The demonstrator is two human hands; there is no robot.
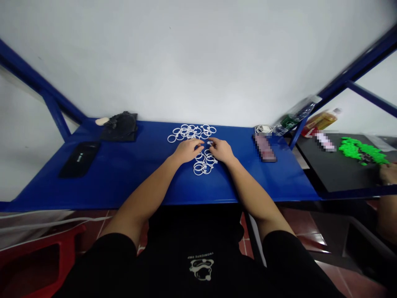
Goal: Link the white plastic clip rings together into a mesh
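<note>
My left hand [187, 150] is over the blue table, thumb and forefinger curved and slightly apart, with nothing visible between them. Facing it, my right hand [222, 150] has its fingers closed at a small white piece [210, 143], apparently the knob of a white ring; the rest of that piece is hidden. Beyond my hands lies a pile of thin white rings [190, 131] with small knobs, overlapping one another. A second, smaller group of white rings [203, 167] lies nearer to me, between my wrists, partly covered by my hands.
On the blue table [149, 178] are a black pouch [80, 159] and dark bag [120, 127] at left. A blurred phone-like item [265, 148], coiled white cable [263, 129] and bottle [296, 116] are at right. Beyond them, another person's hand [388, 174] is near green pieces [361, 150].
</note>
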